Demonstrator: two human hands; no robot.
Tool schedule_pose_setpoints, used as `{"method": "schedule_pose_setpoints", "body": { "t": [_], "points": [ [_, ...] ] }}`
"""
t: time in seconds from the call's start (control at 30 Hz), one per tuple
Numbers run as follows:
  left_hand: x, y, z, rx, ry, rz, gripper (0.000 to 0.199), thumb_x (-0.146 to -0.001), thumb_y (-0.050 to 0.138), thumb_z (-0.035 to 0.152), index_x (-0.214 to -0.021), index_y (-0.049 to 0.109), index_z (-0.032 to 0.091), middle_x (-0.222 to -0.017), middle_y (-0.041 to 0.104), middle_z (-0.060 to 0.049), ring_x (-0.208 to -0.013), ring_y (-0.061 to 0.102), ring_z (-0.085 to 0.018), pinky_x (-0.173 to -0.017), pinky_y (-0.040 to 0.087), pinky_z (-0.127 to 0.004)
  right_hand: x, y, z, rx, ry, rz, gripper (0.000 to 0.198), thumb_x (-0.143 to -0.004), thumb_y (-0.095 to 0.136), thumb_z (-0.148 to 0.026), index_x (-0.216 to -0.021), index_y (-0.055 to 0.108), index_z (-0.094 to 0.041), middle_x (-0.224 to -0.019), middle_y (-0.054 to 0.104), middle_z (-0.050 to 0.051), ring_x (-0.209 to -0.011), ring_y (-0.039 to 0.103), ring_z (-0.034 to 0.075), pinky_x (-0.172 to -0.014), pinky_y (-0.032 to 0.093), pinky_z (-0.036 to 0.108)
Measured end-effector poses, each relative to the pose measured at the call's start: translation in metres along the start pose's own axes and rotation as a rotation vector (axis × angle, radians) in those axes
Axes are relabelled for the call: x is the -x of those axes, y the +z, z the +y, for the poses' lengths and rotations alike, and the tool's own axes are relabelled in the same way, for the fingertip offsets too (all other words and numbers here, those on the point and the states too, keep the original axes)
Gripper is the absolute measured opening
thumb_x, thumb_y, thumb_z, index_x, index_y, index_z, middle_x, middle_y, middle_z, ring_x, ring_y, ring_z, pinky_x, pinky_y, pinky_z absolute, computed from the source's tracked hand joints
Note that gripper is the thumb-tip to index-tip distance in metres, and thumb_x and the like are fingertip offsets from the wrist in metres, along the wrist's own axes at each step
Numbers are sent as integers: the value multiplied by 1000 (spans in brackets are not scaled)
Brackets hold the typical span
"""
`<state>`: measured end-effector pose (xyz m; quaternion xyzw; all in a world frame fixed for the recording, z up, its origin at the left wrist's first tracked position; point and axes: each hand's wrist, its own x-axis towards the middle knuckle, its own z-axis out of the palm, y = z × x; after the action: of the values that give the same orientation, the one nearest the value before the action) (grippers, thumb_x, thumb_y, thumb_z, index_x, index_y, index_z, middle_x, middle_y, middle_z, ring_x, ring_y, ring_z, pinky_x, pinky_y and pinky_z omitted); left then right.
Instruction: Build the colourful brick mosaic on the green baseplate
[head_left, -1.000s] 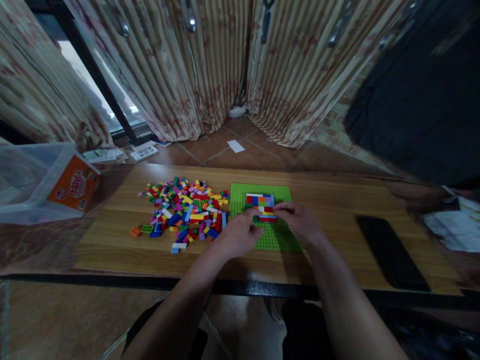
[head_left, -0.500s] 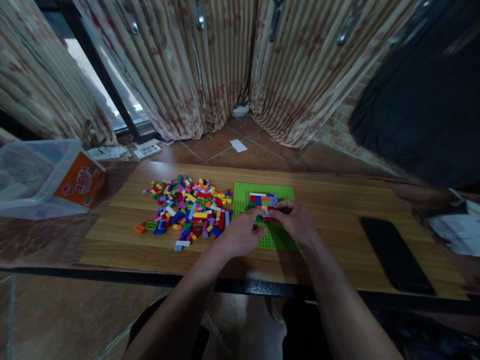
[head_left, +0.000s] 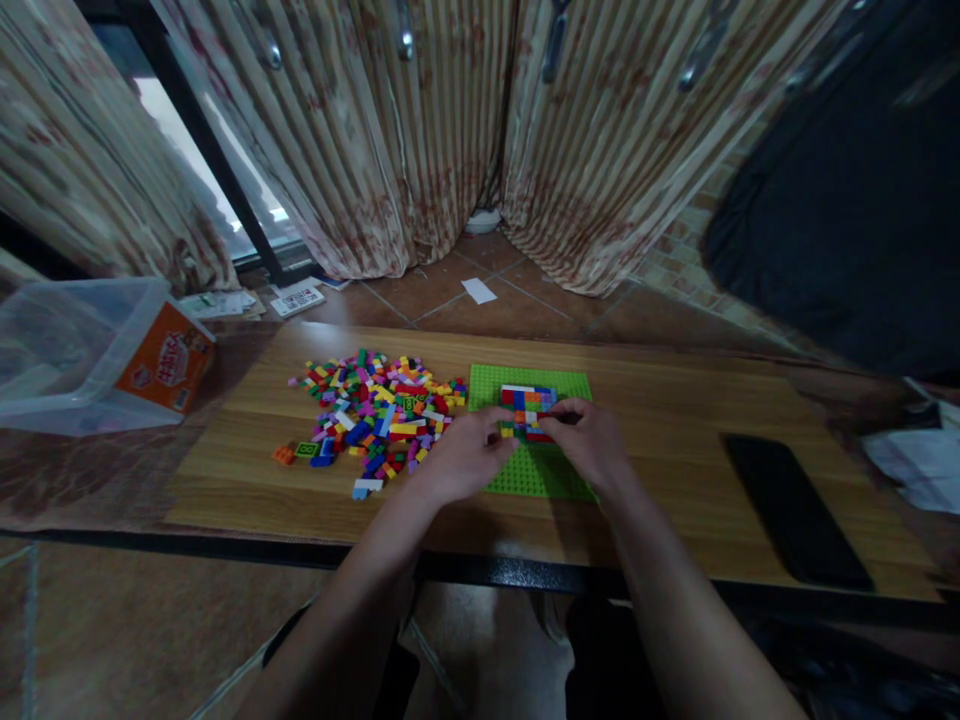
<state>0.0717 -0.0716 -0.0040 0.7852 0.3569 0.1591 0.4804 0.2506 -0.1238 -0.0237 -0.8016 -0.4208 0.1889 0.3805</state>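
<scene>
A bright green studded baseplate (head_left: 540, 473) lies on the wooden table, bearing a flat patch of toy bricks (head_left: 537, 396) in red, blue, orange, white and other colours. At the patch's left edge is my left hand (head_left: 471, 452), its thumb and index finger apart around small yellow and green bricks (head_left: 508, 431), with no grip on them visible. From the right, my right hand (head_left: 592, 442) pinches at a red brick (head_left: 545, 421) on the near part of the patch. Its fingertips partly cover that brick.
Loose mixed bricks (head_left: 382, 410) are heaped left of the baseplate. A clear plastic box (head_left: 82, 345) with an orange label stands at the far left. A black phone-like slab (head_left: 795, 510) lies at the right. Curtains (head_left: 435, 150) hang beyond the table (head_left: 675, 420).
My left hand has drawn back left from the middle of the brick patch, and its thumb and index finger have spread. My right hand stays almost in place. The view has shifted slightly.
</scene>
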Motion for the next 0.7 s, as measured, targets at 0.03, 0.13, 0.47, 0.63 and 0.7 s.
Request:
{"method": "schedule_pose_setpoints", "body": {
  "t": [0.03, 0.13, 0.47, 0.63, 0.7],
  "points": [
    [0, -2, -1, 7, 1, 20, 40, -86, 55, 28, -122, 62, 13, -66, 58, 1, -59, 52, -12, -57, 40, -24, 0, 0, 0, -5, 1, 2, 16, -63, 67, -35, -71, 69, -21, -69, 68, 3, -63, 60, 19, -62, 43, 32],
    [-1, -6, -4, 26, 4, 64, 39, -85, 55, 30, -119, 64, 12, -72, 62, -1, -64, 55, -13, -60, 42, -24, -1, 1, -1, 0, 10, -4, 15, -62, 69, -35, -69, 67, -21, -69, 68, 4, -64, 60, 20, -63, 43, 33],
    [-1, -17, -14, 101, 22, 107, 38, -84, 56, 30, -118, 64, 12, -71, 64, -2, -63, 56, -13, -58, 43, -23, 0, 3, 8, 23, -27, -35, 19, -67, 66, -37, -78, 68, -21, -77, 69, 4, -71, 61, 21, -68, 44, 34],
    [2, -34, -20, 177, 0, 179, 36, -83, 57, 29, -114, 65, 13, -76, 67, -3, -67, 60, -14, -61, 46, -24, 0, -1, 13, -150, -18, -43, 22, -71, 65, -42, -76, 71, -21, -76, 72, 5, -71, 64, 21, -68, 46, 34],
    [5, -45, -21, 223, -24, 233, 36, -82, 57, 29, -113, 65, 12, -74, 67, -2, -62, 58, -13, -58, 45, -23, 0, 0, 12, -208, 11, 28, 22, -72, 64, -41, -75, 71, -20, -74, 72, 6, -70, 64, 21, -67, 46, 34]
  ]
}}
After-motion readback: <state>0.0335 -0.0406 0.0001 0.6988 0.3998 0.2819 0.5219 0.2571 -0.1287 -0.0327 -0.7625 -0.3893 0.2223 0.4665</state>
